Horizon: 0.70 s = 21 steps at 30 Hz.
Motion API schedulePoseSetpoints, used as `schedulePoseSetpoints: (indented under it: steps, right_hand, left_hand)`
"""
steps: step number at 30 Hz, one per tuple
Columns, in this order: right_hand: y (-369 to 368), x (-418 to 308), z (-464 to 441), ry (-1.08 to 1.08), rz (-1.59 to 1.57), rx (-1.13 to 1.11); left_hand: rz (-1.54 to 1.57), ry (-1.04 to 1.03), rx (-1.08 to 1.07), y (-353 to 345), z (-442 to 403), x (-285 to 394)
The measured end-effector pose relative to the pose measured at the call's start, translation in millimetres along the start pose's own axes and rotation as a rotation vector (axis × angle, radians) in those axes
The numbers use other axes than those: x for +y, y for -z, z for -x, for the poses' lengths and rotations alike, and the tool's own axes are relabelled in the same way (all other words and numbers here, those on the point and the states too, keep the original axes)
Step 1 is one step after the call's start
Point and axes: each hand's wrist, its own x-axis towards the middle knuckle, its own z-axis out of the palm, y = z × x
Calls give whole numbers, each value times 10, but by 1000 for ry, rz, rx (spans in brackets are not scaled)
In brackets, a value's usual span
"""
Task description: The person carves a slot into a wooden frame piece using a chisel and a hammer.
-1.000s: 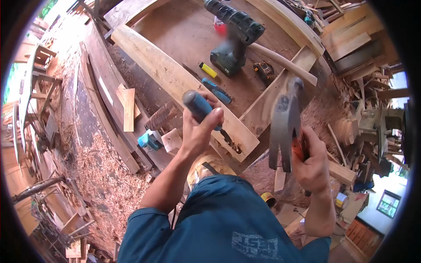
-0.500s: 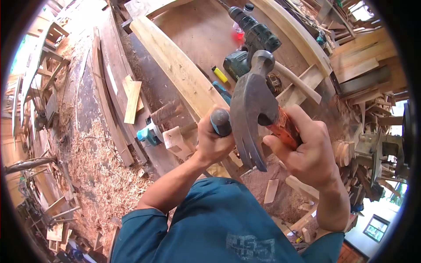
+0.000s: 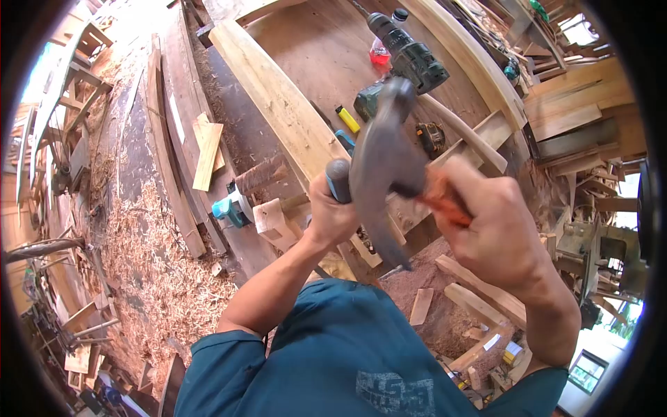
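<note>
My left hand [image 3: 329,217] is closed around a chisel [image 3: 339,182] with a blue-and-black handle, its rounded butt end facing up; the blade is hidden. In my right hand [image 3: 490,221] is a claw hammer [image 3: 381,163] with an orange grip, held by the handle. Its dark steel head, blurred by motion, is just right of the chisel's butt and overlaps it in view. I cannot tell whether they touch. Beneath and beyond my left hand runs a long pale plank [image 3: 271,90] of a wooden frame.
Beyond the hammer lie a cordless drill [image 3: 411,59], a battery pack [image 3: 430,137], a yellow object [image 3: 347,119] and a wooden handle [image 3: 462,131]. A blue-and-white power tool [image 3: 235,208] sits left of my left hand. Wood shavings [image 3: 167,257] cover the floor; offcuts [image 3: 421,306] lie near me.
The hammer head has shifted left toward the chisel's butt and is now blurred. My left hand keeps its grip and sits slightly farther left in view.
</note>
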Motion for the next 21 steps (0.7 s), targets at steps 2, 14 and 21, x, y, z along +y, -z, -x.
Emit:
schedulePoseSetpoints:
  steps: [2, 14, 21]
  right_hand:
    - [-103, 78, -95, 27, 35, -35]
    - [-59, -25, -503, -38, 227, -284]
    - [-551, -13, -860, 66, -250, -111]
  left_hand:
    - [-4, 25, 3, -53, 24, 31]
    - [12, 175, 31, -1, -24, -34]
    - [-201, 3, 230, -84, -52, 41]
